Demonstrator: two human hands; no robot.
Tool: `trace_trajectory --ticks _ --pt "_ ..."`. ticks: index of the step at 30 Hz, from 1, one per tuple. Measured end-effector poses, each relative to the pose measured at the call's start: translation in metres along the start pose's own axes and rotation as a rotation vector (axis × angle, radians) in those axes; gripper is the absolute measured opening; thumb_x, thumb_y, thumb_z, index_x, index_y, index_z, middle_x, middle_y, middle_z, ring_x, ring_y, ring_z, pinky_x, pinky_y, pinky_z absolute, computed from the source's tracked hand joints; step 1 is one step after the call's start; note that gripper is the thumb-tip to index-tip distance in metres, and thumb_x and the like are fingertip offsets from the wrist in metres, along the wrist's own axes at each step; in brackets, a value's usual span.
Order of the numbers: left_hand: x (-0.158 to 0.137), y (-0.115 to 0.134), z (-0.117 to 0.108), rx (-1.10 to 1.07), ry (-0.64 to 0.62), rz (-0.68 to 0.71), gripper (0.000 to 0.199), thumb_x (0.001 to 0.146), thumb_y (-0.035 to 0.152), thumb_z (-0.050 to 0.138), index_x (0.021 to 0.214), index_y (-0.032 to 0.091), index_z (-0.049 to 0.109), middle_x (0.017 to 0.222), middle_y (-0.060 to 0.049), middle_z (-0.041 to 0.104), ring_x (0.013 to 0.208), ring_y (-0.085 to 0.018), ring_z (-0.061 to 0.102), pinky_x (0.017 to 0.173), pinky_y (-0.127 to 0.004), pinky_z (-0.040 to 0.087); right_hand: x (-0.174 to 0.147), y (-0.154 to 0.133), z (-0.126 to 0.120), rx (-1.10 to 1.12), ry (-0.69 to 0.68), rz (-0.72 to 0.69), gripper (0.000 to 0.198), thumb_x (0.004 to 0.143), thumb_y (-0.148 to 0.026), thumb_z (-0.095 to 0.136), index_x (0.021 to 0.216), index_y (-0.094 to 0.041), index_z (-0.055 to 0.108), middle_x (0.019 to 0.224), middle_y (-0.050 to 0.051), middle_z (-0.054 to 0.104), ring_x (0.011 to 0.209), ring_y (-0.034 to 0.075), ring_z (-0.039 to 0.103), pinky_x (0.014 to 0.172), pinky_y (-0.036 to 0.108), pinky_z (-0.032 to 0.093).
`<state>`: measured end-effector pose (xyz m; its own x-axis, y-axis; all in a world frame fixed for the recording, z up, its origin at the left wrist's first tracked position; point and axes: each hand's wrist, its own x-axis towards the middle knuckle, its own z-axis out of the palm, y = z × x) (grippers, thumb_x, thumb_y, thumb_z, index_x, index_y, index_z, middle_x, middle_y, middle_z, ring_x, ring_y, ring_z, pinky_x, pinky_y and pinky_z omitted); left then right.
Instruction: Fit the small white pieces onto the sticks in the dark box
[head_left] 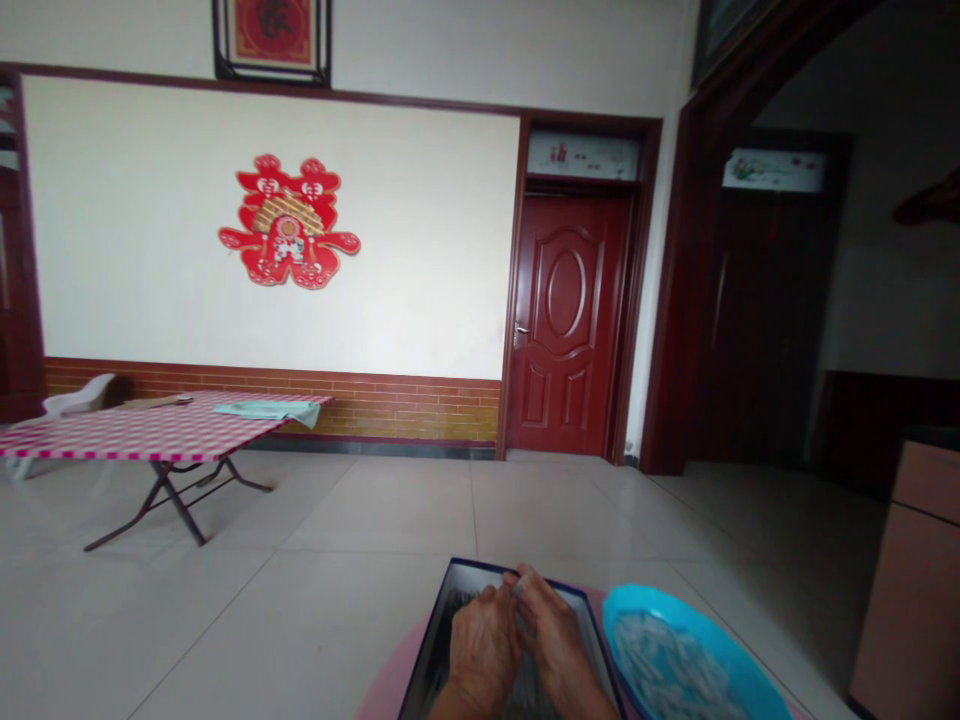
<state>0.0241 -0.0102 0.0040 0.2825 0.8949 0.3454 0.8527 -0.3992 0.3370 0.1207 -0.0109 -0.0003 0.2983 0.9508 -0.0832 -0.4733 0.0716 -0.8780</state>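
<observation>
My left hand [484, 640] and my right hand [553, 640] meet over an open dark-rimmed box [592, 608], fingers closed and pressed together. A small pale, shiny bit shows between the fingertips, too small to name. Inside the box, dark thin items [459, 603] lie along the left side, partly covered by my left hand. Just right of the box stands a light-blue plastic basin [626, 597] holding many whitish, translucent strip-like pieces [667, 660].
Box and basin rest on a round pink surface [390, 680]. A folding table [180, 430] with a red checked cover and a pale green cloth [274, 410] stands at left, near a white chair [79, 395]. A cabinet [911, 580] is at right, a red door [566, 320] ahead.
</observation>
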Motion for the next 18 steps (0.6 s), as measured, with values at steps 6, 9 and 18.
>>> trace_trajectory --ticks 6,9,18 --pt "0.0 0.002 -0.001 0.016 -0.036 -0.008 0.042 0.089 0.016 0.042 0.128 0.017 0.056 0.105 -0.013 0.07 0.09 -0.024 0.068 0.078 -0.031 0.052 -0.004 -0.002 0.001 0.018 0.007 -0.005 0.049 0.049 -0.05 0.08 0.085 -0.02 0.069 0.092 0.008 0.074 0.095 0.031 0.066 0.062 0.033 0.052" --pt "0.001 0.002 -0.001 0.036 -0.036 -0.022 0.042 0.089 0.014 0.042 0.127 0.019 0.057 0.105 -0.012 0.07 0.09 -0.024 0.068 0.076 -0.031 0.052 -0.004 -0.001 0.002 0.019 0.008 -0.01 0.047 0.048 -0.049 0.08 0.084 -0.02 0.069 0.092 0.008 0.074 0.095 0.031 0.066 0.062 0.033 0.053" --pt "0.002 -0.006 0.01 0.022 0.063 0.069 0.037 0.093 0.015 0.036 0.119 0.015 0.062 0.104 -0.015 0.07 0.089 -0.024 0.068 0.08 -0.033 0.051 0.007 0.007 -0.004 -0.023 0.024 -0.119 0.054 0.055 -0.058 0.073 0.091 -0.018 0.068 0.091 0.008 0.075 0.096 0.03 0.067 0.076 0.035 0.052"
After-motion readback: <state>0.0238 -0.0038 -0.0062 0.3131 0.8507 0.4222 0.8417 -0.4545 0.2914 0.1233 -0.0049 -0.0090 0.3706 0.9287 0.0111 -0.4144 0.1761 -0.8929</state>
